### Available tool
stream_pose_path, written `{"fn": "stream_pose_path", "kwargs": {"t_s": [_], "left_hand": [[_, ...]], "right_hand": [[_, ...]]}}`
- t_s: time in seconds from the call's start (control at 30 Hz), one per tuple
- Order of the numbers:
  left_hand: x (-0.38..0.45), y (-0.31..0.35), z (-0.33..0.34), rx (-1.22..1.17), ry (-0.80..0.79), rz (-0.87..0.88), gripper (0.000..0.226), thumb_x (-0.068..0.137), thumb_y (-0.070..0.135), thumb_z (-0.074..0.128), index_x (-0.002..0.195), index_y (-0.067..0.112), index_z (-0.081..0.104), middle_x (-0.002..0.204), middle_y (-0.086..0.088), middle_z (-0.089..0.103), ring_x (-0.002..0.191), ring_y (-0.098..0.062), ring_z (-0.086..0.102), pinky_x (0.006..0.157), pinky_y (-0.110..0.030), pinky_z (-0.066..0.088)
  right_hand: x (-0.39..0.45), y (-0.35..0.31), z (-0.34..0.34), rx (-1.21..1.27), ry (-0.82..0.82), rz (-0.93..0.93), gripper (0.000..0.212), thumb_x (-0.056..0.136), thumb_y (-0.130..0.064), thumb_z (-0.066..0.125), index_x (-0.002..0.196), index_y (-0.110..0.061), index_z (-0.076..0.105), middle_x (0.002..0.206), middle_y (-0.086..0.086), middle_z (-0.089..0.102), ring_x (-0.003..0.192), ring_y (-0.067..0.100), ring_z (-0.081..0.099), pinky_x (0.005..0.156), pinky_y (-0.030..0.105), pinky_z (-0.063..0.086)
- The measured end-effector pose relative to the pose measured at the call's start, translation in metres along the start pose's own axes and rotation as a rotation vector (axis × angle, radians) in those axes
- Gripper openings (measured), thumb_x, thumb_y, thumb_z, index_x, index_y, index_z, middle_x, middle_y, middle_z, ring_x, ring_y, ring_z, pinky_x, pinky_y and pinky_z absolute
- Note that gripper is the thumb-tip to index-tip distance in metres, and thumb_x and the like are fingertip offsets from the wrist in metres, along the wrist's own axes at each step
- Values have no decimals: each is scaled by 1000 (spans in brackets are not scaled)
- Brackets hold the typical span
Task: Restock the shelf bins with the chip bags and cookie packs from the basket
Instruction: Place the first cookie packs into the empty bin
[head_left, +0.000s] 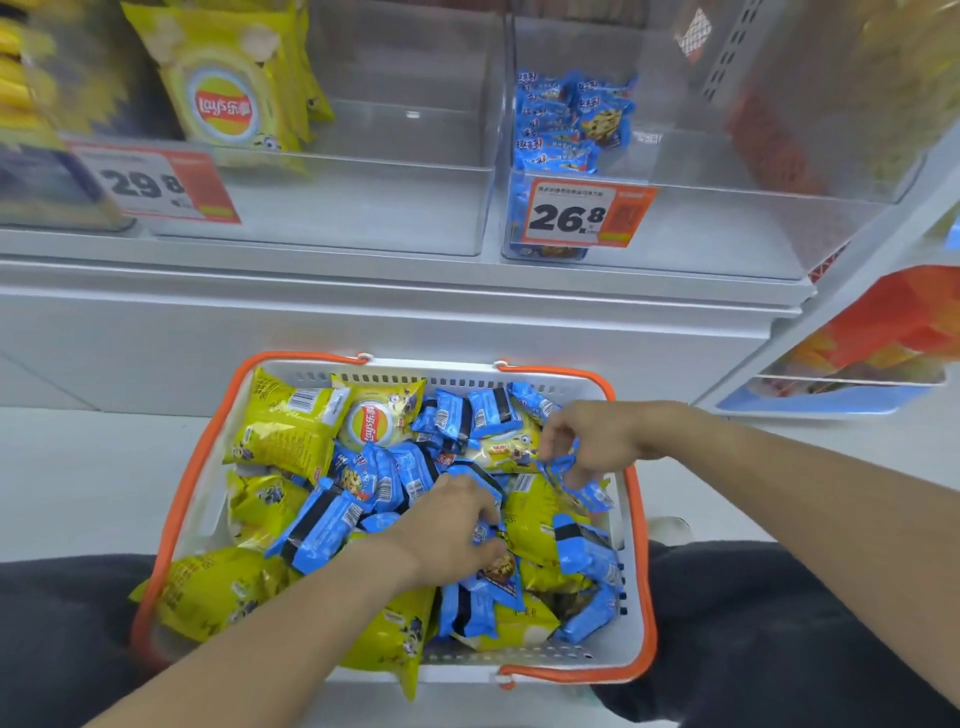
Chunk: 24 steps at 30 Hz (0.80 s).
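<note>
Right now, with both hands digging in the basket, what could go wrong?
1. The right hand pinches a blue cookie pack only by its corner; it might slip and drop back.
2. The left hand presses on a mixed pile, so the chip bags underneath could get crushed.
3. One yellow chip bag hangs over the basket's near rim and might slide out onto the floor.

Head camera looks steeply down into a basket on the floor, close below the wearer.

The single wide-angle view faces forward toward the shelf bins along the frame's top edge; both forearms enter from the bottom edge, and straight lines bow near the corners.
</note>
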<state>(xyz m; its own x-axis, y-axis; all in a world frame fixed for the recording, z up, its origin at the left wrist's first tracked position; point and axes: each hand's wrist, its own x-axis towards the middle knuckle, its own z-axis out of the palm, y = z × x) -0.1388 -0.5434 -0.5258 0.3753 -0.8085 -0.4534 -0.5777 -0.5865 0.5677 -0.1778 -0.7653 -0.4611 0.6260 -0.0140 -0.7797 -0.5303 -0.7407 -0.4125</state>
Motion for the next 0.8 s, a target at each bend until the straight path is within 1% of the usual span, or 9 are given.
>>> {"fn": "stream_pose_path", "kwargs": {"t_s": [0.07, 0.13, 0.23, 0.3, 0.4, 0.47, 0.53, 0.63, 0.8], "left_hand": [[2, 6, -8, -227, 93, -14, 41, 94, 45, 62, 127, 23, 53, 129, 4, 48, 124, -12, 44, 103, -30, 40], [6, 16, -19, -499, 160, -47, 46, 92, 45, 65, 129, 25, 48, 126, 6, 53, 114, -9, 55, 93, -26, 48], [10, 30, -39, -870, 226, -81, 45, 87, 38, 72, 122, 22, 50, 113, 1, 65, 95, -11, 69, 75, -27, 55], [9, 35, -49, -989, 246, -54, 40, 85, 32, 74, 116, 15, 57, 102, -4, 72, 85, -16, 72, 68, -29, 52], [4, 42, -61, -1126, 278, 3, 38, 83, 25, 75, 113, 7, 60, 96, -15, 74, 78, -22, 70, 65, -30, 48], [0, 47, -68, -1201, 324, 11, 43, 78, 26, 75, 113, 6, 61, 99, -18, 73, 79, -24, 68, 63, -30, 47], [-3, 52, -77, -1247, 375, 20, 49, 74, 30, 76, 114, 6, 62, 99, -15, 74, 82, -25, 68, 62, -29, 46], [-8, 58, -90, -1230, 431, 44, 52, 72, 34, 75, 116, 10, 62, 101, -7, 76, 91, -29, 71, 70, -33, 47], [-10, 76, -112, -1174, 469, 126, 35, 87, 31, 65, 118, 14, 62, 103, -5, 76, 96, -24, 73, 81, -37, 51]], "right_hand": [[-9, -7, -11, 226, 83, -61, 33, 88, 6, 67, 113, -15, 61, 110, -8, 57, 87, 0, 61, 78, 25, 56], [-17, -16, -18, 419, 174, -149, 33, 88, 10, 64, 107, -17, 62, 117, -1, 59, 94, 8, 61, 77, 23, 55], [-29, -28, -27, 669, 147, -237, 33, 90, 13, 59, 111, -12, 63, 121, 7, 65, 90, 18, 63, 83, 32, 54], [-35, -33, -32, 773, 114, -282, 35, 91, 14, 56, 114, -11, 63, 117, 16, 69, 96, 26, 63, 95, 42, 50], [-42, -39, -38, 957, 171, -345, 39, 90, 17, 51, 118, -9, 63, 102, 12, 72, 92, 24, 66, 87, 35, 51], [-46, -41, -42, 1063, 226, -367, 43, 87, 18, 50, 119, -8, 60, 109, 13, 72, 98, 25, 69, 90, 38, 51], [-52, -42, -46, 1028, 249, -378, 41, 85, 9, 60, 122, -9, 60, 120, 14, 70, 104, 25, 68, 92, 41, 49], [-63, -41, -49, 908, 229, -385, 54, 73, -16, 79, 124, -13, 60, 118, 11, 70, 98, 20, 67, 80, 34, 47], [-68, -45, -47, 768, 426, -445, 52, 59, -19, 92, 106, -15, 69, 102, 12, 73, 81, 18, 66, 71, 33, 49]]}}
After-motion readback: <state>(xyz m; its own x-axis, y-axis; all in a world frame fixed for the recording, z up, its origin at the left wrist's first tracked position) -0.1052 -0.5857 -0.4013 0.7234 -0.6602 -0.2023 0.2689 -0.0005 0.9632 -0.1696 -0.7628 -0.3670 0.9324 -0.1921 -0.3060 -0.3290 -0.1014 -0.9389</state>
